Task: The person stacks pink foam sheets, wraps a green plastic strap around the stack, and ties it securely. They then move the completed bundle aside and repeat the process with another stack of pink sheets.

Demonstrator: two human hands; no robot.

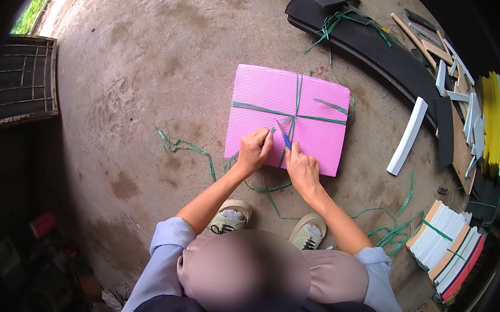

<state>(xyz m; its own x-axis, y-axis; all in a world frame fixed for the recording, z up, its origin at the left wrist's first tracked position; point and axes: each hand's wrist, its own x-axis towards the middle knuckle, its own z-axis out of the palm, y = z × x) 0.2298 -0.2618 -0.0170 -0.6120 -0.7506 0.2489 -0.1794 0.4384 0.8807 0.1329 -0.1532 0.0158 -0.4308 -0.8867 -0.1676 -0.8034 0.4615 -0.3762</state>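
Note:
A pink striped bundle (260, 90) lies flat on the floor in front of my feet. Green plastic twine (265, 109) crosses it both ways, meeting near its middle. Over the bundle's lower part, my left hand (255, 149) is closed, with a short bit of green twine showing at its fingertips. Beside it, my right hand (302, 168) grips a slim blue-handled cutter (287, 140). The cutter's tip points up and left, close to the twine crossing; whether it touches the twine is too small to tell.
Loose green twine (195, 147) trails left of the bundle, and more (395, 233) lies tangled at right. A long black panel (362, 45) and a white strip (408, 138) lie beyond. Tied stacks (441, 242) stand at lower right, a metal gate (26, 82) at left.

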